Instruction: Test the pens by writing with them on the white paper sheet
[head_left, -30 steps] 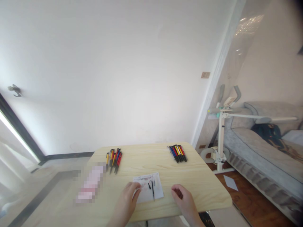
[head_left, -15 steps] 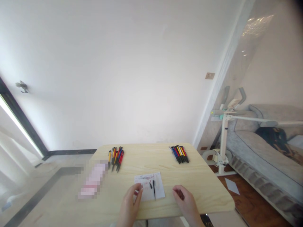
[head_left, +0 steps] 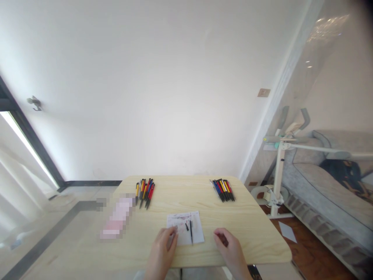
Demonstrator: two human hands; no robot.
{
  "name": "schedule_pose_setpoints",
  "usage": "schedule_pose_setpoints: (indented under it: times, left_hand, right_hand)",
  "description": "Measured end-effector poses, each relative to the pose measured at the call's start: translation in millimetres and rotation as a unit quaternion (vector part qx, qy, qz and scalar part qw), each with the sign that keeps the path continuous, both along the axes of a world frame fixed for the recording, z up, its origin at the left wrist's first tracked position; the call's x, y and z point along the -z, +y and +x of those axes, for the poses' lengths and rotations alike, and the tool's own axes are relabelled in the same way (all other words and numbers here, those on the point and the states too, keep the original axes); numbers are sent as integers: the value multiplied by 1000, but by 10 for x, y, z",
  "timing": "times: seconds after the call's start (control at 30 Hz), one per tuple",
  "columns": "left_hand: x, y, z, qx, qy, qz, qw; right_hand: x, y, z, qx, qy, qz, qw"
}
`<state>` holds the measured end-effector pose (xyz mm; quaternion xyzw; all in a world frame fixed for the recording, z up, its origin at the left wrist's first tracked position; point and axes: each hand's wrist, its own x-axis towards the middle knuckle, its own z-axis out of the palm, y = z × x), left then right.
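Note:
On the table lies a white sheet of paper (head_left: pixel 197 230) with reddish and dark marks on it. A slim dark pen (head_left: pixel 191 232) rests on the sheet, and beside it is a short black piece (head_left: pixel 187 226), perhaps a cap. At the paper's left edge my left hand (head_left: pixel 163 245) is loosely closed, thumb and fingertips together over the corner, with nothing visible in it. My right hand (head_left: pixel 230 248) is curled closed on the table, right of the paper and apart from it. I see nothing inside its fingers.
Several coloured pens (head_left: pixel 145 192) lie at the table's back left, and another group of pens (head_left: pixel 223 189) at the back right. A blurred pinkish item (head_left: pixel 118 217) shows at the left edge. Beyond are a wall, exercise machine (head_left: pixel 278 175) and sofa (head_left: pixel 309 175).
The view has turned slightly left, so the scene sits a little further right. Both hands keep nearly the same pose, and the pens and paper stay in place.

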<state>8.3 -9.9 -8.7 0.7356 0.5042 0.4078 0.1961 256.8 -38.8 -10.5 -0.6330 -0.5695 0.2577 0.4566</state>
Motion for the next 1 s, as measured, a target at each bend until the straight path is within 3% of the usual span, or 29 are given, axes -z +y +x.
schedule_pose_setpoints:
  times: [0.63,1.0]
  left_hand:
    - [-5,-19,6,-19,11,12,1000]
    - [-37,-34,-1,-39,41,18,998]
  right_hand:
    - [61,14,-7,6,34,13,999]
    - [-433,131,-461,-94,13,51,994]
